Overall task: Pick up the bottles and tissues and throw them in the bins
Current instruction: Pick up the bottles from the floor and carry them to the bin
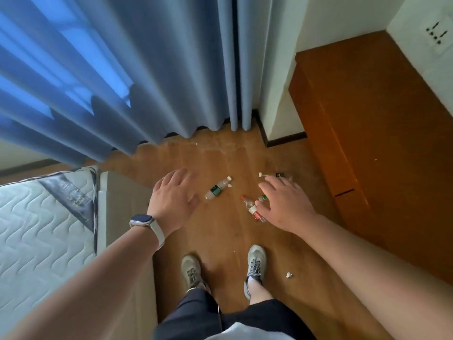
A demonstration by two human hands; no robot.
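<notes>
Above clear plastic bottles (217,188) on smooth wooden floor (220,241), left hand (171,196) and right hand (285,204), splayed, empty.

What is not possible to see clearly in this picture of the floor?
- Bins: none shows in the head view.
- Green-capped bottle: head view, mostly hidden under the right hand.
- Dark-labelled bottle: head view, partly behind that hand, small.
- Tissue by the right shoe: head view, too small for detail.
</notes>
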